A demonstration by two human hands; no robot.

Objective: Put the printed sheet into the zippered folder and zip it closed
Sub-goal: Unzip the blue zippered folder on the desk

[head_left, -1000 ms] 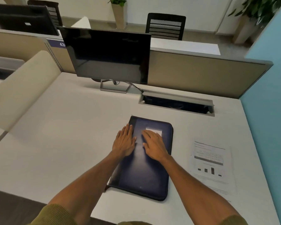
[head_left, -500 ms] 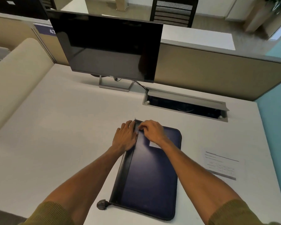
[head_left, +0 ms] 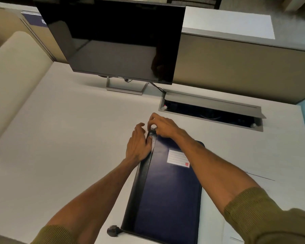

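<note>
Head view: likely unzipping. Left hand [head_left: 137, 147] flat on zippered folder [head_left: 165, 191]; right hand [head_left: 164, 127] pinches zipper pull [head_left: 152, 129]. Next: drag round edge.

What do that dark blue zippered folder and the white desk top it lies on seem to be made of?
The dark blue zippered folder looks like faux leather or vinyl: smooth, softly shiny, with a black spine strip; real leather can't be ruled out. The white desk top looks like matte laminate: flat, even, almost no glare.
</note>
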